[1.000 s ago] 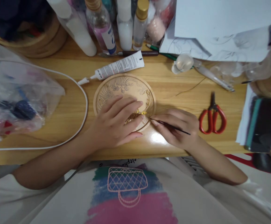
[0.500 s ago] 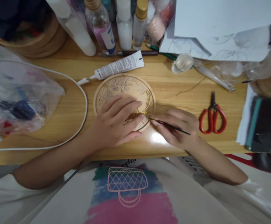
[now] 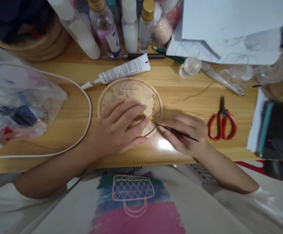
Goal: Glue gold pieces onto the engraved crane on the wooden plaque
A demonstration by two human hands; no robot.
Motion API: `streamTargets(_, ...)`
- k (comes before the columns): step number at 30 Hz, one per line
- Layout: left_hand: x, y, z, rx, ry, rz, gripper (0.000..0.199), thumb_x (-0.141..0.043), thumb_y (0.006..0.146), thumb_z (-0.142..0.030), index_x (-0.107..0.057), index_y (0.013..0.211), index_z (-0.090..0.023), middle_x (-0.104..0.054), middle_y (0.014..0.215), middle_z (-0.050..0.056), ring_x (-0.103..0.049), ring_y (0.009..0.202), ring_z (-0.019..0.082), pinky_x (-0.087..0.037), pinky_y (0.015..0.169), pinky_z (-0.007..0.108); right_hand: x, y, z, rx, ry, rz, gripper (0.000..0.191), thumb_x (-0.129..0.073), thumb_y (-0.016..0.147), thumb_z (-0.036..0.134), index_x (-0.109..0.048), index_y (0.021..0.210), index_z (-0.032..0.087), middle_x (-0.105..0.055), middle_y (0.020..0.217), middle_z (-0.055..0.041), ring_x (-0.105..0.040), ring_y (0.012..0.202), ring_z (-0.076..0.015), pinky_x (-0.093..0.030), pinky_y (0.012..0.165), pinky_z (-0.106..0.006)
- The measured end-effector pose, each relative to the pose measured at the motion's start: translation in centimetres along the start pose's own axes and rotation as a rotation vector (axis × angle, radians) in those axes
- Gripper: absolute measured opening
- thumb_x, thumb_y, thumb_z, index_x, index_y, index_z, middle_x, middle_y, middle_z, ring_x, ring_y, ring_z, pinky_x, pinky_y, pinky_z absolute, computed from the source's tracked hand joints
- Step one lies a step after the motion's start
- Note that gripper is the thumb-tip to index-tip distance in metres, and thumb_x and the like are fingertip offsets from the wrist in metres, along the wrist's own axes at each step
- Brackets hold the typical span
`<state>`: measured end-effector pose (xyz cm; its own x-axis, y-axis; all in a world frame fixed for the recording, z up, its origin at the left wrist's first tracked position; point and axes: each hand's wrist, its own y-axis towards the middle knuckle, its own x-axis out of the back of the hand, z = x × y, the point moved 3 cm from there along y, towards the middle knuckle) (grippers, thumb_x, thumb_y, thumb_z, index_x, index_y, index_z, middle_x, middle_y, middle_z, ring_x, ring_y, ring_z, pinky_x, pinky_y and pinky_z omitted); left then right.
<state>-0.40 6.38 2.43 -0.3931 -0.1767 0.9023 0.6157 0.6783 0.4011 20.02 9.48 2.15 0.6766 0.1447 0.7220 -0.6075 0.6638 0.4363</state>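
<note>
One left hand (image 3: 117,126) lies spread on the patterned disc (image 3: 141,97), likely steadying it | right hand (image 3: 190,133) pinches thin tool (image 3: 184,134) low, likely for control

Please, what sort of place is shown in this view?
Probably a craft worktable: the right hand holds a thin dark tool at a round wooden disc with a drawn pattern, and red-handled cutters and a white tube lie nearby.
</note>
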Motion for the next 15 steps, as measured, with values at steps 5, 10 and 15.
streamTargets(5, -0.35, -0.51, 0.1, 0.057, -0.027, -0.042, 0.026, -0.052, 0.098, -0.037, -0.063, 0.114, -0.02, -0.061, 0.129, 0.01, -0.056, 0.126, 0.025, -0.043, 0.111, 0.048, 0.03, 0.05, 0.08, -0.005, 0.008, 0.004, 0.008, -0.066, 0.088, 0.016, -0.069, 0.095, 0.016, -0.068, 0.071, -0.0023, -0.058, 0.058, -0.0117, -0.046, 0.052, -0.024)
streamTargets(10, -0.26, -0.06, 0.14, -0.023, -0.031, -0.027, 0.027, -0.055, 0.096, -0.038, -0.065, 0.11, -0.017, -0.063, 0.124, 0.015, -0.06, 0.118, 0.03, -0.05, 0.102, 0.051, -0.03, 0.0, 0.08, -0.002, 0.014, -0.002, 0.008, -0.066, 0.088, 0.017, -0.069, 0.096, 0.015, -0.067, 0.07, -0.0026, -0.058, 0.059, -0.012, -0.046, 0.053, -0.024)
streamTargets(15, -0.12, 0.38, 0.12, -0.057, 0.004, 0.026, 0.026, -0.058, 0.095, -0.041, -0.066, 0.106, -0.02, -0.066, 0.122, 0.012, -0.062, 0.116, 0.029, -0.053, 0.1, 0.049, -0.07, 0.01, 0.01, 0.007, 0.008, -0.014, 0.007, -0.067, 0.088, 0.017, -0.069, 0.095, 0.015, -0.068, 0.071, -0.0024, -0.058, 0.059, -0.0118, -0.046, 0.053, -0.024)
